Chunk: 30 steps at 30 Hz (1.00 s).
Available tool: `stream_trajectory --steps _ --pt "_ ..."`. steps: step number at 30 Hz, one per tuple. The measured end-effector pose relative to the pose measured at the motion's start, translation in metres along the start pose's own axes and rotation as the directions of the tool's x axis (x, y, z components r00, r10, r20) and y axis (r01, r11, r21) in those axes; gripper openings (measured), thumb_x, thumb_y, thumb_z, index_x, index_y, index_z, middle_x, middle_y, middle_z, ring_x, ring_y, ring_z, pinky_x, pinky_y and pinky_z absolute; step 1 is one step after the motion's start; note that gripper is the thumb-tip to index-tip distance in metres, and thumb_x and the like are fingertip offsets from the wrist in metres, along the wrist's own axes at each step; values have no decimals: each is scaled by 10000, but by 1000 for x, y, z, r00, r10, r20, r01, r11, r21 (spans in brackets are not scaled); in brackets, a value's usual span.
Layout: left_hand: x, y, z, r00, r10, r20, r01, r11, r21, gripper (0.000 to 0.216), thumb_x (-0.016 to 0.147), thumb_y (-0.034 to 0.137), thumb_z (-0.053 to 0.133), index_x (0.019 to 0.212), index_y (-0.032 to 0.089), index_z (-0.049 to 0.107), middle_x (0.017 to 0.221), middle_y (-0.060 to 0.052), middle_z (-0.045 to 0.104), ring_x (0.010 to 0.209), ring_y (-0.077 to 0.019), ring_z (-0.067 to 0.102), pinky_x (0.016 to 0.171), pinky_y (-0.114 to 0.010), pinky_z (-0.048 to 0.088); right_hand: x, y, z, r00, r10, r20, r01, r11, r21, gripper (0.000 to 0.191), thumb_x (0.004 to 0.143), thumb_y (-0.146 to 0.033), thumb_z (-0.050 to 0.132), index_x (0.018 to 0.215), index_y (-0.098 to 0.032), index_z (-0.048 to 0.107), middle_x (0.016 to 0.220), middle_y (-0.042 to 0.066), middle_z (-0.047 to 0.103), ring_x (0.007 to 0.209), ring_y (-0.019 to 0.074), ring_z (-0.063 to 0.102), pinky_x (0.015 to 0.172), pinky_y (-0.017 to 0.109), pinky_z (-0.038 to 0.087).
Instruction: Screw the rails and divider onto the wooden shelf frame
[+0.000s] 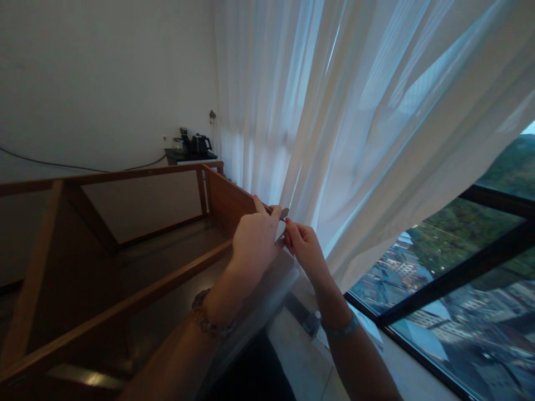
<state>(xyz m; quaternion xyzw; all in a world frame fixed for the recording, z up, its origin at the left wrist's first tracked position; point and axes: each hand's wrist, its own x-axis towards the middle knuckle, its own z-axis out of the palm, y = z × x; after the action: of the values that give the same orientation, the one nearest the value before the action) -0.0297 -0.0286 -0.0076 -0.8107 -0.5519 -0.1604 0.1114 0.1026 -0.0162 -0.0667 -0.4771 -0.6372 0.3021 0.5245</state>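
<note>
A brown wooden cabinet frame with open bays spreads out on the left. At its near right corner my left hand grips the edge of the wooden end panel, one finger pointing up and the others curled over it. Just right of it, my right hand is closed in a pinch on a small thin dark rod that meets the wood by the left fingers. Most of the rod is hidden, so its exact kind cannot be made out. Bracelets show on both wrists.
White sheer curtains hang close behind the corner. To the right, a dark-framed window looks down on buildings. A black kettle stands on a tray by the far wall, with a cable running along it. Pale floor tiles lie below.
</note>
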Motion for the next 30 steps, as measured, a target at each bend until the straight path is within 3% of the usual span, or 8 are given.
stream_trajectory --steps 8,14,20,25,30 --pt "-1 0 0 1000 -10 -11 10 1000 -21 400 897 447 481 1223 220 522 1379 -234 490 761 -276 704 609 -345 543 5 2 -2 998 -68 5 68 991 -119 571 948 -606 343 529 -220 391 406 -58 356 371 85 321 401 236 245" --pt "-1 1 2 1000 -19 -14 19 1000 -15 372 930 418 400 1212 213 530 1386 -235 485 743 -281 701 584 -353 533 5 1 -3 971 -238 -21 211 897 -388 488 987 -549 305 665 -221 470 506 -43 429 467 120 412 530 262 301" --pt "-1 1 -1 1000 -1 -11 1 1000 -16 363 913 383 436 1207 190 525 1376 -249 487 755 -288 703 590 -351 533 8 7 -6 887 -461 22 360 661 -659 491 1012 -507 196 821 -211 537 673 22 587 689 189 522 801 368 300" --pt "-1 1 -3 1000 1 4 -1 1000 -2 394 910 400 443 1222 171 521 1383 -266 473 791 -314 705 608 -361 539 17 15 -17 813 -572 108 429 463 -776 483 1016 -476 223 883 -216 606 780 45 649 818 213 520 864 399 221" --pt "0 0 -2 1000 4 12 -4 1000 16 429 906 438 461 1232 164 512 1416 -278 435 785 -306 705 607 -348 535 27 14 -35 668 -662 340 515 83 -853 412 1029 -438 286 922 -255 639 835 5 662 858 176 517 820 373 195"
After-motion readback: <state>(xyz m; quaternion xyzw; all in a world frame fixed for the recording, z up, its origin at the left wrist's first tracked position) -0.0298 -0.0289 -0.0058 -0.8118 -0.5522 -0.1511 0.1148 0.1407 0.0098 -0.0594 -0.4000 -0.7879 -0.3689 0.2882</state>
